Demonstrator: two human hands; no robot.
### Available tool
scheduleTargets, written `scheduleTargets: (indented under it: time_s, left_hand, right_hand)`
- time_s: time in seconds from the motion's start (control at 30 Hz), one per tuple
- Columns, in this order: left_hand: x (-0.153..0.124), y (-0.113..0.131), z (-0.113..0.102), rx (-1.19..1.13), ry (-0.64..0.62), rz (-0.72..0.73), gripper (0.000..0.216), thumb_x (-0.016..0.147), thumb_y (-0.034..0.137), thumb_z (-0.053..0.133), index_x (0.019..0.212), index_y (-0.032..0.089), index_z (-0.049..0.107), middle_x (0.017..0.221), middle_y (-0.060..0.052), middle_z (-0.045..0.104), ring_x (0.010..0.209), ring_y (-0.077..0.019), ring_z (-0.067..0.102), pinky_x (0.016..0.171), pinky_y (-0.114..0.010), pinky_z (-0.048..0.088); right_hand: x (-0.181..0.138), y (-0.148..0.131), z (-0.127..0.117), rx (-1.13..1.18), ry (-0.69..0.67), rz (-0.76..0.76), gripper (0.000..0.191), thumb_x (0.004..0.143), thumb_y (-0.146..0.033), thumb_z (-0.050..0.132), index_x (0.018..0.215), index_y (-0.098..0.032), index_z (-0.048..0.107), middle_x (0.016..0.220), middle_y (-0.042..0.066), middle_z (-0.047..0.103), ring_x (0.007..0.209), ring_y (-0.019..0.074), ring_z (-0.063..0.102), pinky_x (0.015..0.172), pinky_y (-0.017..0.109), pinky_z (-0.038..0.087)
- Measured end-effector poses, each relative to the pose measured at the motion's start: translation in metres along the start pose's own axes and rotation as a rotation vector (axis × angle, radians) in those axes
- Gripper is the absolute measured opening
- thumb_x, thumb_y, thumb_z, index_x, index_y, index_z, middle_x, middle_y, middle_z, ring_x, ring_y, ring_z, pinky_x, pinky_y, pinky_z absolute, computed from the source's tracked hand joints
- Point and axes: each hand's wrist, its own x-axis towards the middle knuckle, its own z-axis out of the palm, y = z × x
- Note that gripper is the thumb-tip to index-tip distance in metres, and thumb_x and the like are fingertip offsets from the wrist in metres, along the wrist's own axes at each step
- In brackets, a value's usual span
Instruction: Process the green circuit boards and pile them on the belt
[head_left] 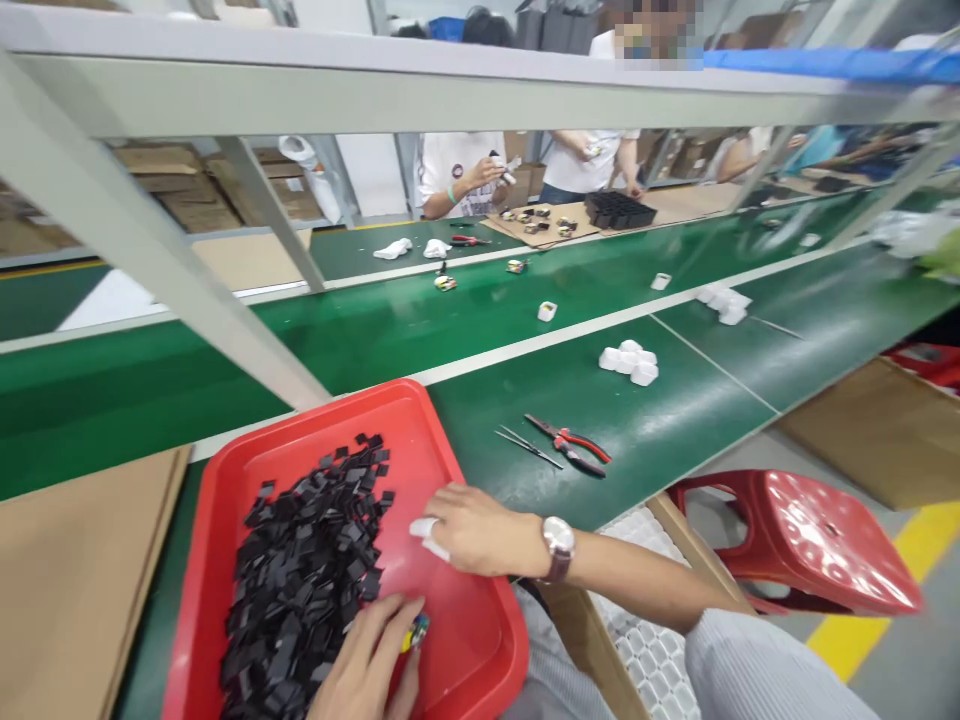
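Lower centre, the right hand [480,532] pinches a white piece [424,530] over the red tray [469,625]. Just below, the left hand [367,665] closes on what may be a multicoloured part [417,632]. If either pinch loosens, its piece could slip into the heaped black pieces [300,590] alongside.

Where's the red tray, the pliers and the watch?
red tray [416,430]: head view, bare floor near its far corner.
pliers [570,443]: head view, middle, by the joint.
watch [559,538]: head view, its face, on the wrist.

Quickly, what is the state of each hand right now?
Left hand: closed on a small coloured part, over the red tray.
Right hand: pinching a small white piece.
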Motion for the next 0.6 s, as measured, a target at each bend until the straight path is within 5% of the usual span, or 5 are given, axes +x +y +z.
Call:
scheduleTargets:
  time_s: [0.23, 0.47, 0.6]
  left_hand:
    - [0.007, 0.036, -0.016, -0.279, 0.095, -0.442, 0.044, 0.096, 0.02, 0.057, 0.139, 0.029, 0.054, 0.138, -0.01, 0.06, 0.129, -0.0254, 0.062, 0.108, -0.043, 0.055]
    - [0.014, 0.054, -0.012, -0.603, 0.192, -0.567, 0.04, 0.099, 0.022, 0.057, 0.137, 0.033, 0.056, 0.14, -0.007, 0.059, 0.127, -0.0228, 0.063, 0.106, -0.04, 0.056]
    - [0.016, 0.061, -0.013, -0.7, 0.244, -0.589, 0.043, 0.097, 0.022, 0.06, 0.138, 0.033, 0.056, 0.142, -0.007, 0.056, 0.125, -0.0225, 0.064, 0.106, -0.038, 0.056]
  right_hand:
    - [-0.031, -0.015, -0.009, 0.993, 0.324, 0.281, 0.014, 0.099, -0.032, 0.067, 0.1, -0.023, 0.078, 0.103, 0.005, 0.076, 0.094, 0.0172, 0.073, 0.086, 0.032, 0.058]
    - [-0.042, -0.04, 0.002, 1.297, 0.374, 0.491, 0.015, 0.089, -0.032, 0.077, 0.1, -0.024, 0.071, 0.118, 0.008, 0.071, 0.097, 0.0172, 0.074, 0.085, 0.031, 0.062]
    - [-0.04, -0.046, 0.004, 1.31, 0.408, 0.503, 0.014, 0.087, -0.027, 0.078, 0.097, -0.023, 0.069, 0.109, 0.007, 0.074, 0.096, 0.0178, 0.074, 0.086, 0.031, 0.062]
